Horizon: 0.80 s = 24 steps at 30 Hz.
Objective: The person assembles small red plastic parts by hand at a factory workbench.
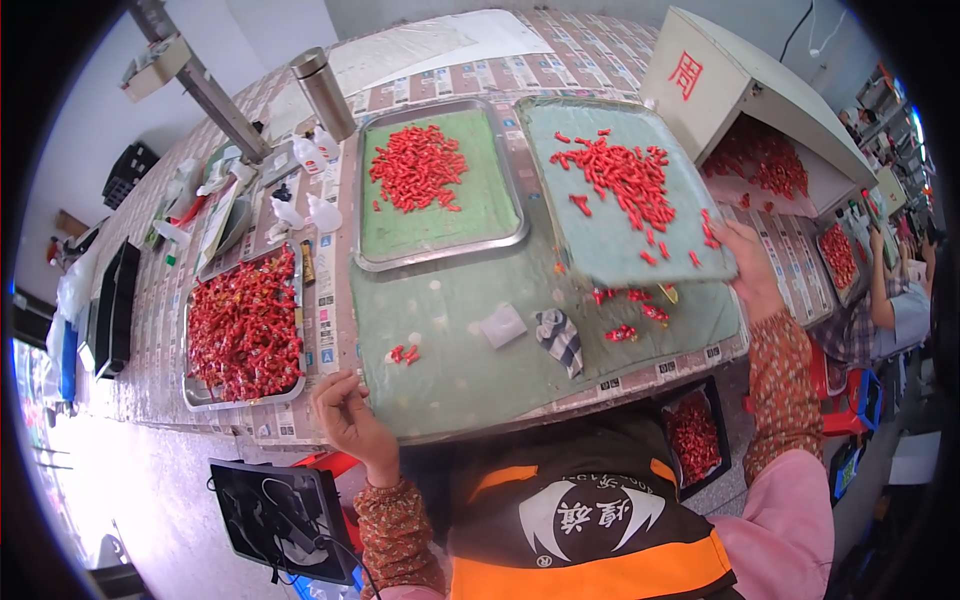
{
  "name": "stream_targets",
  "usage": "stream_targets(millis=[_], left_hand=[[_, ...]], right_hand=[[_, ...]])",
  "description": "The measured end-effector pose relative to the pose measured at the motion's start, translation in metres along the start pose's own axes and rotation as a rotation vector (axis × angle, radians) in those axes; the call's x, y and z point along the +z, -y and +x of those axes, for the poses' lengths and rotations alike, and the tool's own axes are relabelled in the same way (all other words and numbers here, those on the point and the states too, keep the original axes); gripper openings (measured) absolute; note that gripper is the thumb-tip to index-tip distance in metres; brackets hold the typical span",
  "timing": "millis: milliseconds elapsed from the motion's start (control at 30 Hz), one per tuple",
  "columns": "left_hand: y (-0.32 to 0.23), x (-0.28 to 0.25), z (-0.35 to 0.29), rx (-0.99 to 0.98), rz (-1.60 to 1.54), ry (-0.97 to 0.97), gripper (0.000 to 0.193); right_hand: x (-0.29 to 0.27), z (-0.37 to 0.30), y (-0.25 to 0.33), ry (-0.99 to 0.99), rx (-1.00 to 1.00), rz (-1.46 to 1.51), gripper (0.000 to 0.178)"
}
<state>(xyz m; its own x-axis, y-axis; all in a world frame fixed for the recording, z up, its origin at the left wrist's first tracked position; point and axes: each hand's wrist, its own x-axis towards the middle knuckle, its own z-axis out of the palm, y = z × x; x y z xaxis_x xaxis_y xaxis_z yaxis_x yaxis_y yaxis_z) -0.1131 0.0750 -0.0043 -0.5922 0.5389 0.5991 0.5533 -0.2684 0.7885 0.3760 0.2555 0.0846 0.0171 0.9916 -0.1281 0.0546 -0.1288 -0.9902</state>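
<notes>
My right hand [748, 262] grips the near right corner of a tray [590, 235] lined with pale blue-green cloth. That tray holds a loose pile of small red pieces [625, 180], with a few strays near its right edge. Its near edge sits over the green cloth [450, 385], partly covering some red and gold pieces [622, 331]. My left hand [350, 420] hovers at the table's near edge with its fingers loosely bent and apart, nothing visible in it. Left of it stands a tray [243, 402] heaped with shiny red pieces.
A metal tray [523, 232] with red pieces lies in the middle. On the green cloth are a striped rag [560, 340], a pale square block [503, 325] and small red bits [405, 354]. White bottles [322, 212], a steel flask [322, 95] and an open box [720, 70] stand around.
</notes>
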Motion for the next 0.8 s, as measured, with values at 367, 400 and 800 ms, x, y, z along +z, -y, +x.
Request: stream_targets(millis=[367,400,800], left_hand=[[-0.002,0.0,-0.006,-0.027,0.066,0.01,0.015],[-0.002,0.002,-0.005,-0.03,0.064,0.018,0.015],[0.008,-0.002,-0.009,0.04,0.138,0.062,0.015]], right_hand=[[0.027,0.123,-0.049,-0.03,0.059,-0.082,0.023],[0.026,0.129,-0.051,-0.001,0.042,-0.061,0.024],[0.018,0.156,-0.056,-0.028,-0.035,-0.431,0.034]])
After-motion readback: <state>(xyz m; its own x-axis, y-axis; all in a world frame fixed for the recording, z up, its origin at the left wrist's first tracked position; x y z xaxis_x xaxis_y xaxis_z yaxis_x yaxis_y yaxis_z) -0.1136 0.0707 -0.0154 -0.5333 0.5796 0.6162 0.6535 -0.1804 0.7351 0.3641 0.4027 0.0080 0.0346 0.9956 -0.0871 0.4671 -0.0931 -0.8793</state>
